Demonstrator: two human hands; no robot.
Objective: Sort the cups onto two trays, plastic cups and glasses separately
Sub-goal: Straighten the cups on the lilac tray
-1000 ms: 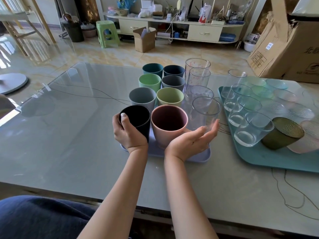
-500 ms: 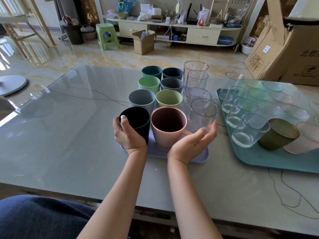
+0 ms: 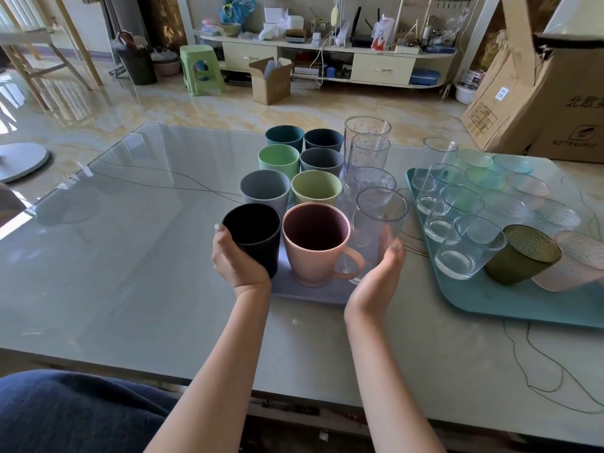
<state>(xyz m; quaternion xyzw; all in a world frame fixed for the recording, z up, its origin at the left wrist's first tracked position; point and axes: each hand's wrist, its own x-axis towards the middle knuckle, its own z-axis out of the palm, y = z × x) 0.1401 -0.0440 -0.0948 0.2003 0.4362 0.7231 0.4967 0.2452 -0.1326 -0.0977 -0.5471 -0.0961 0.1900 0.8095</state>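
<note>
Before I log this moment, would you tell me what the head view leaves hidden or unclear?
- Lavender tray: mostly covered by the cups, so its far edge is unseen.
- Left hand fingers: wrapped behind the black cup.
- Right hand contact with the clear tumbler: fingers seen only through the clear wall; touch uncertain.
- Teal tray: cut off by the right edge.
- Pale textured glasses: outlines blur together; count unclear.

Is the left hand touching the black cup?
Touching. The head view shows the left hand wrapped around the near side of the black cup, thumb against its rim.
</note>
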